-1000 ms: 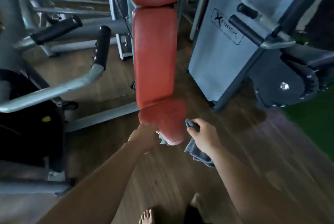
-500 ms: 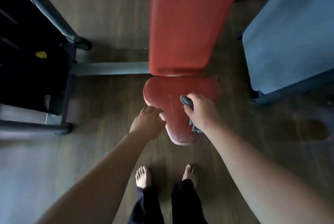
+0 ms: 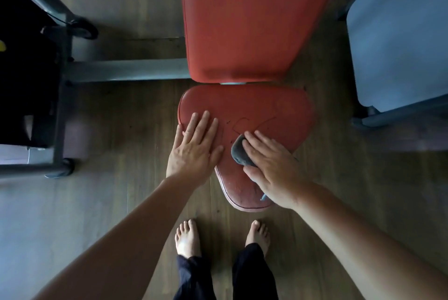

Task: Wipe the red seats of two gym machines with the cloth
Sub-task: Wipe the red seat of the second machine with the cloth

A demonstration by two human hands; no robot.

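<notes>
My left hand lies flat and spread on the red seat; my right hand presses the cloth down. The cloth is bunched small, so I may miss the seat's edges.

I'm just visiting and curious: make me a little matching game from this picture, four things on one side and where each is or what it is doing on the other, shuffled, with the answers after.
Things:
1. left hand
2. right hand
3. grey cloth
4. red backrest pad

Places or states:
A. bunched up under a palm, on the red seat
B. just beyond the seat's wide end, away from the bare feet
C. flat and empty, fingers spread, on the seat's left part
D. pressing down on the cloth

Pairs: 1-C, 2-D, 3-A, 4-B
</notes>
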